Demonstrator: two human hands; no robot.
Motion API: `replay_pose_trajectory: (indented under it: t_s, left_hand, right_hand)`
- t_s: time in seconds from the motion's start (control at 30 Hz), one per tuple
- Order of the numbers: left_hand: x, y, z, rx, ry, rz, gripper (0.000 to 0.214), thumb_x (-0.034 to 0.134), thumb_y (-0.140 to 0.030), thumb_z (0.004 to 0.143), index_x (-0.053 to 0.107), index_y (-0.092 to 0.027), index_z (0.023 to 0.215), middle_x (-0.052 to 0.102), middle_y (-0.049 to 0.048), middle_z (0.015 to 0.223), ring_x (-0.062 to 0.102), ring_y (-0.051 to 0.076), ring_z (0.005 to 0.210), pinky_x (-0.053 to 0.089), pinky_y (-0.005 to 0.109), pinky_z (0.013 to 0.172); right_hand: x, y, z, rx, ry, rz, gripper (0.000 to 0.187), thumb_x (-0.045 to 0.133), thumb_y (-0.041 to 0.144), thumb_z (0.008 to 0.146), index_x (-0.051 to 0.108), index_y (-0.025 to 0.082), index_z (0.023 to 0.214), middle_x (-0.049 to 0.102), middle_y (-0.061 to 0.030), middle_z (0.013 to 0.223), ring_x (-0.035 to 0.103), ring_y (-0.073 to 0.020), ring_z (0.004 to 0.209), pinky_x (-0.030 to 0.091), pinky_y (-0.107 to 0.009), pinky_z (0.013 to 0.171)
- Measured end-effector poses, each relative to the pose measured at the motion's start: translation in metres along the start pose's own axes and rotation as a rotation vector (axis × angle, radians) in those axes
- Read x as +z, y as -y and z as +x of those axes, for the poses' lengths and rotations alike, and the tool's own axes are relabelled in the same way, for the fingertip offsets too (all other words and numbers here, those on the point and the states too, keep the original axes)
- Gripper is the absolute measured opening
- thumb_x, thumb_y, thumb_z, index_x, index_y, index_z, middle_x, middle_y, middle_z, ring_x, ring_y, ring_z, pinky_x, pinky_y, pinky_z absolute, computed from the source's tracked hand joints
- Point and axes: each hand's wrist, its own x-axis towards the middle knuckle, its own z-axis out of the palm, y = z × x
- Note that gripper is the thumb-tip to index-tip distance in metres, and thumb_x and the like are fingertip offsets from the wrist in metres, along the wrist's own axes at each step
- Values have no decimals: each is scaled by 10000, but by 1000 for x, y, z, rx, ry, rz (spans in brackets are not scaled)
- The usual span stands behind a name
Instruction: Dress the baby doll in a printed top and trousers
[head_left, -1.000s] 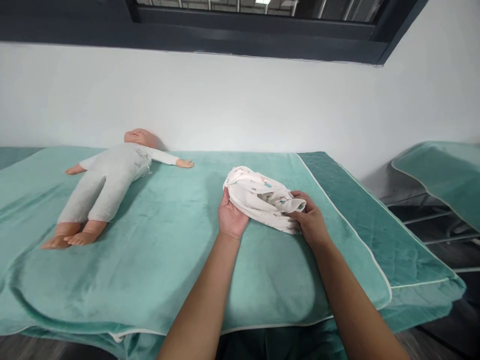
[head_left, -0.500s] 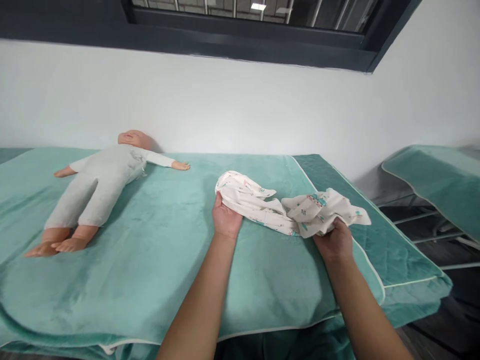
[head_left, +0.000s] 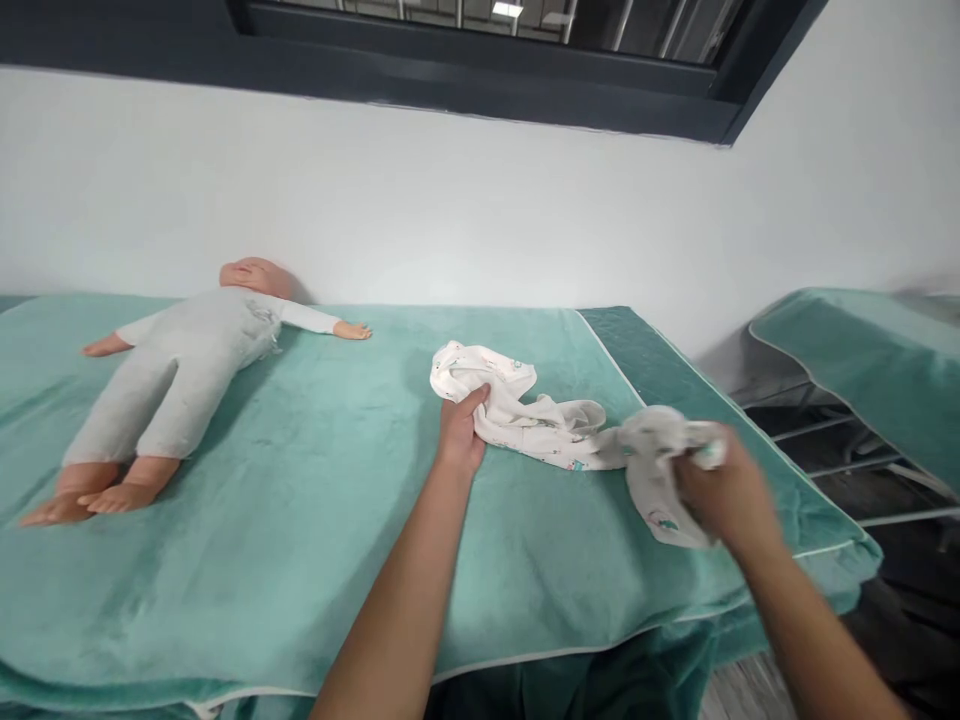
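Note:
A white baby garment (head_left: 536, 428) with small coloured prints stretches in a crumpled band between my hands, above the bed; its exact cut cannot be made out. My left hand (head_left: 460, 436) grips its left end, thumb on top of the fabric. At the other end, my right hand (head_left: 726, 492) is closed on a bunched part, slightly blurred by motion, and a flap of cloth hangs below it. To the left, a baby doll (head_left: 199, 335) in a pale bodysuit lies on its back, arms spread, apart from both hands.
A green velvety cover (head_left: 322, 540) lies over the bed, with a quilted darker strip (head_left: 660, 370) at the right. Behind are a white wall (head_left: 450, 210) and a dark window frame (head_left: 480, 75). Another bed (head_left: 877, 350) with metal bars stands beyond a gap at right.
My right hand has moved right and toward me, drawing out its end of the garment, which now hangs down. My left thumb has come over the fabric. The view has shifted slightly right.

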Motion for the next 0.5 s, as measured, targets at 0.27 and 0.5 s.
replay_pose_trajectory:
  t_s: [0.27, 0.5]
  left_hand:
    - [-8, -1, -3, -45, -48, -8, 514, 635, -10, 677, 704, -145, 1168, 792, 78, 1050, 738, 276, 1058, 529, 433, 1049]
    - [-14, -2, -4, 37, -48, -26, 337, 667, -91, 781, 742, -150, 1105, 788, 76, 1113, 738, 235, 1058, 541, 371, 1043]
  right_hand:
    - [39, 3, -27, -279, 209, -157, 706, 637, 603, 822, 517, 230, 1409, 609, -150, 1408, 579, -408, 1237, 486, -564, 951]
    - [38, 13, -27, -221, 145, -272, 501, 581, 379, 856, 597, 203, 1325, 676, -164, 1242, 651, -366, 1029, 514, -480, 814]
